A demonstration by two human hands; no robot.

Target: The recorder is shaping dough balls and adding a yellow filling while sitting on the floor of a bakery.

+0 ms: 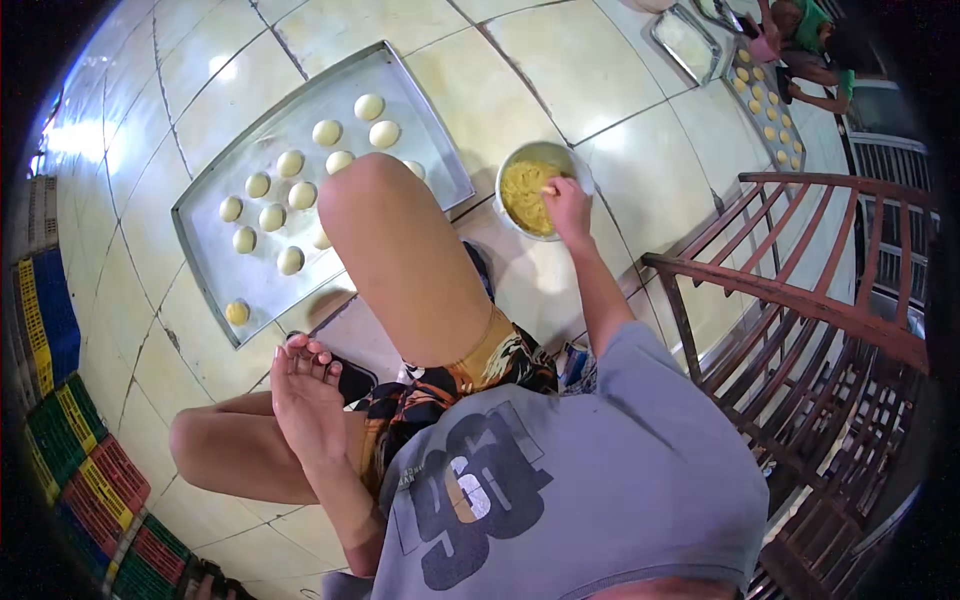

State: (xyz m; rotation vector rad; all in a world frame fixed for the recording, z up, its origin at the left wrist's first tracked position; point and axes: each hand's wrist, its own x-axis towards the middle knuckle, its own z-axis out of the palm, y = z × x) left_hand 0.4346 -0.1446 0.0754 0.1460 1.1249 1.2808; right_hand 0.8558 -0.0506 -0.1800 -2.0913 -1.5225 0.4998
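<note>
Palm upward and fingers loosely curled, the left hand [305,398] hangs beside the folded leg [235,450] with nothing visible in its grasp. Just beyond it begins a wide metal tray [415,95] on the tiled floor, its long axis running from 8 o'clock to 2 o'clock. The nearest piece on it, a golden-yellow ball [237,313], sits by itself between 10 and 11 o'clock from the left hand, which is clearly closer to it than the right hand is. Pale dough balls [290,261] spread from 12 o'clock of the left hand up toward the tray's far end, some partly hidden by the raised knee [385,215]. Past that knee, at about 2 o'clock from the left hand, a round bowl [562,153] stands near the tray's right corner without touching it. The right hand [570,208] reaches over the bowl's 4 o'clock side, fingers bunched at the yellow mixture [522,190], most of which lies toward 10 o'clock from it; whether a portion is pinched, I cannot tell. Farther out, a slatted wooden bench [890,338] stands at 4 o'clock from the bowl, and well away at 2 o'clock are a second tray [758,119] of dough pieces and a co-worker [805,35].
</note>
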